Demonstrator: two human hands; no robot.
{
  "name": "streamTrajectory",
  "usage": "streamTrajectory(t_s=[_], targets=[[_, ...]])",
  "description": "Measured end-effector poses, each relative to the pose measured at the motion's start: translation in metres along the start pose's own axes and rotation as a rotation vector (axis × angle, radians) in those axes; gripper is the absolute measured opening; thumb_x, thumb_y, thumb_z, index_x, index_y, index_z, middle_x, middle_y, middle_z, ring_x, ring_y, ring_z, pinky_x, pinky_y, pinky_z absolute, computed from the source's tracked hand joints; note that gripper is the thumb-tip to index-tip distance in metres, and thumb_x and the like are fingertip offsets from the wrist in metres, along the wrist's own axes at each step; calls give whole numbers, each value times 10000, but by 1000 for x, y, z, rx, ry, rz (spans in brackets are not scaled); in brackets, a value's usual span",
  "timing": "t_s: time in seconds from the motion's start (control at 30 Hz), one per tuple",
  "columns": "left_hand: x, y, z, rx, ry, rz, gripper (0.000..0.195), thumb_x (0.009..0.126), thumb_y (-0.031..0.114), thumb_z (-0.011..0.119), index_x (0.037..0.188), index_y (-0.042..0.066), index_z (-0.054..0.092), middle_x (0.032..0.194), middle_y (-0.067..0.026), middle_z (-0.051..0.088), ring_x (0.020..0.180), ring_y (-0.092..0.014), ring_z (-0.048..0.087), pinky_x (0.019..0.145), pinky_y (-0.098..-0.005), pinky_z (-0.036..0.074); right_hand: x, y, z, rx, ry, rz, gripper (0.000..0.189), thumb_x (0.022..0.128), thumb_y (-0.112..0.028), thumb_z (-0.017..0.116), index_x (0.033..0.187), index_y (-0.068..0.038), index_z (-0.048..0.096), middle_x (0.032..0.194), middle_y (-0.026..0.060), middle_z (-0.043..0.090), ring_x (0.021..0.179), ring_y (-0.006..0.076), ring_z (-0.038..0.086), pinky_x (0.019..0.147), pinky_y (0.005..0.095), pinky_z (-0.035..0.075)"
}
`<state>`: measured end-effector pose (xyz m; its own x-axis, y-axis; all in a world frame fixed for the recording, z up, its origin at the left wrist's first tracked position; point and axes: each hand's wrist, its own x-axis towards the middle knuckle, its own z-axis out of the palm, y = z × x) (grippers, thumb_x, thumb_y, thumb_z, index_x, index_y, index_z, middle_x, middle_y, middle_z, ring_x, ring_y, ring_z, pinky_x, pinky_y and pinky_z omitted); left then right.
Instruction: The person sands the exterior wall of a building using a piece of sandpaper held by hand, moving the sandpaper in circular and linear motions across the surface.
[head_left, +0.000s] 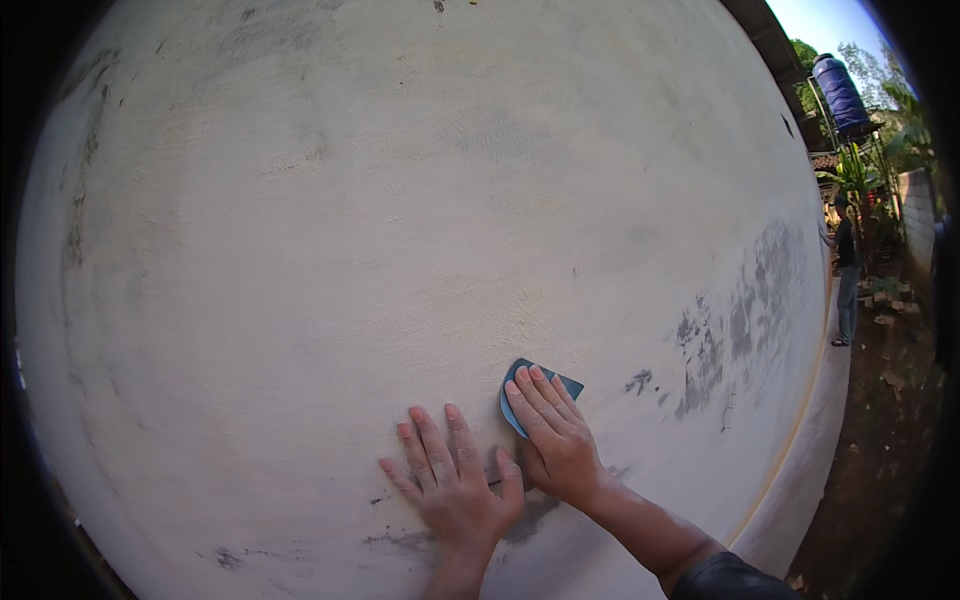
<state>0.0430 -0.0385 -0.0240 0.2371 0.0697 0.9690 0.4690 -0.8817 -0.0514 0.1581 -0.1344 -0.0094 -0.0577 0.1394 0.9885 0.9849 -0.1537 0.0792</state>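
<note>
My right hand (553, 442) presses a bent blue-grey sheet of sandpaper (568, 385) flat against a pale painted wall (360, 247). The fingers lie over the sheet, and its corner and left edge stick out past them. To the left, my left hand (457, 480) rests palm-down on the same wall with its fingers spread and nothing in it. Whitish dust coats the fingers of both hands. Dark worn patches show on the wall beneath and between the hands.
Grey patches of bare surface (739, 322) mark the wall at the right. Along its foot runs a pale ledge (814, 457) beside brown soil (870, 435). Farther off, a person (846, 262) stands against the wall. A blue water tank (841, 94) is raised on a stand behind.
</note>
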Motion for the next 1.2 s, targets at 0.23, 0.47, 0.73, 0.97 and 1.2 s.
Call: streamTrajectory(t_s=[0.23,0.47,0.73,0.97,1.2], targets=[[12,18,3,123,-10,-36,668,989,303,486,1539,-53,363,1619,-309,282,1528,-479,217,1197,-678,68,32,18,-14,98,-75,-138,559,874,-60,618,1427,-6,556,1498,197,532,1439,351,456,1192,520,337],[21,25,9,229,21,-39,615,1011,266,446,1531,-55,377,1614,-286,318,1526,-440,260,1202,-668,102,0,43,-19,110,-147,-261,552,884,-85,607,1425,1,543,1502,181,529,1444,297,460,1197,483,338],[21,19,7,210,13,20,593,997,269,473,1490,-60,445,1577,-304,373,1497,-447,318,1202,-647,142,-6,60,-28,147,-243,-342,553,886,-65,569,1433,6,531,1505,183,525,1450,301,451,1200,480,333],[21,0,2,171,-36,106,594,979,262,484,1451,-98,467,1540,-353,386,1477,-492,324,1194,-651,156,29,47,-17,202,-192,-344,579,848,-39,599,1425,-13,560,1488,180,547,1436,310,472,1199,508,326],[24,-34,-27,134,-88,275,600,955,298,521,1442,-53,512,1537,-318,417,1479,-468,335,1197,-649,155,-10,21,-20,111,-136,-151,594,857,-58,609,1443,-1,529,1518,186,512,1449,314,452,1191,501,338]])
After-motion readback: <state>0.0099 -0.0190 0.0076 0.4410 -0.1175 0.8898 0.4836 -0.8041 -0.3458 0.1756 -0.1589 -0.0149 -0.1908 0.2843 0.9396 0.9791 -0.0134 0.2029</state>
